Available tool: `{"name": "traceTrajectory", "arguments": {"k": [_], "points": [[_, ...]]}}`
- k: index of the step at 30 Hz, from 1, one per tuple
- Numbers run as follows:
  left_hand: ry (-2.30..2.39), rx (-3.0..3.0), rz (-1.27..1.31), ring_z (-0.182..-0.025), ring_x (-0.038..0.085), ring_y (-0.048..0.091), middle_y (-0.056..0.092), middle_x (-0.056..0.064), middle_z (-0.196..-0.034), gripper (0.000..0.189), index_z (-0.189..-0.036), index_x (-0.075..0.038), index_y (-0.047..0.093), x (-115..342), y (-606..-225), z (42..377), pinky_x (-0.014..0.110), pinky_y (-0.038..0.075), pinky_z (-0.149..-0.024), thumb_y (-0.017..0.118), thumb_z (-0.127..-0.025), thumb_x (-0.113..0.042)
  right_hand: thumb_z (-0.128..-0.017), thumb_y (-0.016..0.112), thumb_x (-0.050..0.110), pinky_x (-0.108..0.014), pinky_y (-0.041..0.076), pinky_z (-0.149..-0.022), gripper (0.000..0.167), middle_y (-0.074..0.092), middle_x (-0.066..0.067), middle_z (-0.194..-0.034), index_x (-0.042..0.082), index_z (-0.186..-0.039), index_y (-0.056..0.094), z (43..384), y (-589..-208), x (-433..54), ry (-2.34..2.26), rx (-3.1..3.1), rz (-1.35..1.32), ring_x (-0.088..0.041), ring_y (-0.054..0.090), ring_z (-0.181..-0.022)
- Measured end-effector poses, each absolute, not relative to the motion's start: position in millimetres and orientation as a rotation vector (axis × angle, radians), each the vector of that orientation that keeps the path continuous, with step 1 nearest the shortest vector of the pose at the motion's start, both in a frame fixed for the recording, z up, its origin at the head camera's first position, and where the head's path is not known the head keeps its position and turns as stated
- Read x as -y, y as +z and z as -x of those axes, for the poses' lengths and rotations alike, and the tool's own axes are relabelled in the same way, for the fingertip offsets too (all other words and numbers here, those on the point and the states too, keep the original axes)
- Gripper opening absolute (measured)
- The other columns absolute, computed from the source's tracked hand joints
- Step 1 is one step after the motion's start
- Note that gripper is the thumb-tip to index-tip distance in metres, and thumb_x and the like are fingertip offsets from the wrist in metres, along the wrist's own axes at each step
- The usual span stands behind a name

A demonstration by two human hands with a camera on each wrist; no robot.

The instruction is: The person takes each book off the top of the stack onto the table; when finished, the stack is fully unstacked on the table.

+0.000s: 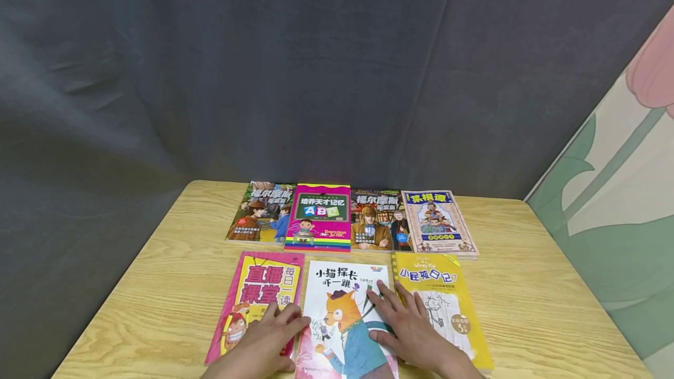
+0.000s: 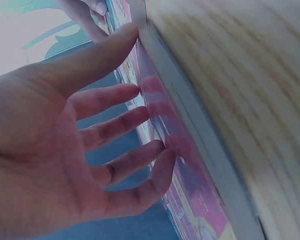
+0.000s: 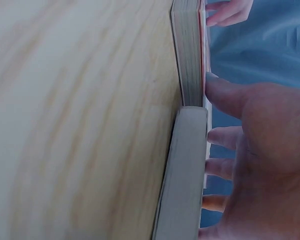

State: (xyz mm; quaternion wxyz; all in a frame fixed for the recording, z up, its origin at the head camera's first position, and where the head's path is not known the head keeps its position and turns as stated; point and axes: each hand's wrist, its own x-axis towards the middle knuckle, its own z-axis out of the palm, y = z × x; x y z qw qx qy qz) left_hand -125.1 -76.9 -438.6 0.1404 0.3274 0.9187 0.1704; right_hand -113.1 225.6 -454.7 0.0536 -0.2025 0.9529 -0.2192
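Observation:
My left hand [image 1: 265, 341] rests with its fingers on the pink book [image 1: 218, 341], its thumb at the gap beside the white book. In the left wrist view the fingertips touch the glossy pink cover [image 2: 162, 117]. A white book with a cartoon orange cat in a blue coat [image 1: 342, 314] lies between the hands. My right hand [image 1: 413, 329] lies spread over the white book's right edge and the yellow book [image 1: 463, 297]. In the right wrist view, that hand [image 3: 275, 150] stretches along the page edges of two adjoining books [image 3: 187, 160]. Neither hand grips anything.
Behind lies a row of books: a detective-themed one [image 1: 263, 215], a magenta ABC book [image 1: 318, 235], another detective-themed one [image 1: 374, 233] and a white-and-blue one [image 1: 439, 227]. They lie on a wooden table [image 1: 532, 297], before a dark curtain [image 1: 316, 75]. A flower-patterned wall [image 1: 621, 162] stands right.

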Motion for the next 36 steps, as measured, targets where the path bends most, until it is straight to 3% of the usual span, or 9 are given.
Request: {"name": "traceTrajectory", "arguments": {"k": [12,21,28,33,36], "points": [[0.442,-2.629,-0.941,-0.104,0.025,0.042,0.046,-0.004,-0.125,0.072,-0.134,-0.021,0.056,77.2,-438.7,125.8,0.037,0.051,-0.059,0.084,-0.068,-0.036,-0.094,0.055,0.049,-0.078,0.017,-0.097,0.064,0.033,-0.015,-0.153,0.013,-0.145,0.043,112.6,-456.1,-226.4,-0.653,-2.926,0.647,-0.051,0.024,-0.136],[0.385,-2.595,-0.935,-0.123,0.046,0.04,0.046,0.006,-0.136,0.077,-0.136,-0.022,0.053,77.1,-437.6,125.3,0.057,0.053,-0.069,0.086,-0.068,-0.038,-0.094,0.055,0.048,-0.078,0.018,-0.097,0.063,0.033,-0.016,-0.153,0.013,-0.145,0.044,112.1,-455.0,-226.0,-0.647,-2.938,0.65,-0.051,0.025,-0.135],[0.348,-2.612,-0.964,-0.115,0.037,0.044,0.046,0.002,-0.131,0.077,-0.135,-0.023,0.053,76.2,-438.0,124.7,0.05,0.053,-0.063,0.082,-0.068,-0.048,-0.094,0.055,0.048,-0.078,0.018,-0.097,0.063,0.034,-0.015,-0.153,0.013,-0.145,0.044,112.1,-455.4,-225.8,-0.648,-2.944,0.652,-0.051,0.025,-0.135],[0.386,-2.595,-0.938,-0.122,0.044,0.04,0.044,0.006,-0.137,0.08,-0.137,-0.021,0.053,75.8,-437.9,124.1,0.062,0.051,-0.068,0.08,-0.068,-0.051,-0.094,0.056,0.048,-0.077,0.019,-0.097,0.062,0.034,-0.015,-0.152,0.013,-0.145,0.045,111.9,-456.2,-225.9,-0.643,-2.952,0.66,-0.051,0.026,-0.135],[0.39,-2.588,-0.939,-0.121,0.042,0.04,0.043,0.005,-0.136,0.081,-0.138,-0.021,0.052,75.7,-438.1,124.4,0.062,0.05,-0.069,0.079,-0.068,-0.052,-0.094,0.056,0.047,-0.077,0.019,-0.097,0.062,0.034,-0.016,-0.152,0.013,-0.145,0.045,111.8,-456.0,-225.8,-0.648,-2.953,0.662,-0.051,0.026,-0.135]]}}
